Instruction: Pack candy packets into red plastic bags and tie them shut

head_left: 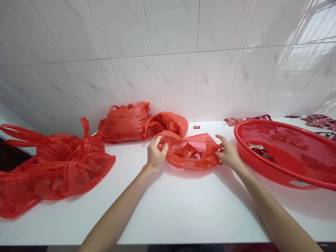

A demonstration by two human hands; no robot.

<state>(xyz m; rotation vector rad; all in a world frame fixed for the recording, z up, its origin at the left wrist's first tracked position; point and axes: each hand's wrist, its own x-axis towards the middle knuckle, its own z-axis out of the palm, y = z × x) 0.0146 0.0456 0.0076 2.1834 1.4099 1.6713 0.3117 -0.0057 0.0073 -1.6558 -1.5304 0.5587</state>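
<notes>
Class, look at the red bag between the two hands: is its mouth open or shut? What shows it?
Open: the left hand and right hand hold the bag at opposite sides, and packets show inside.

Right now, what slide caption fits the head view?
Left hand and right hand hold open a red plastic bag with small packets inside, left of a red basket on a white table.

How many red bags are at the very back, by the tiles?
2: a bulging bag left of centre, and a slumped bag right of it. Others could be hidden.
</notes>
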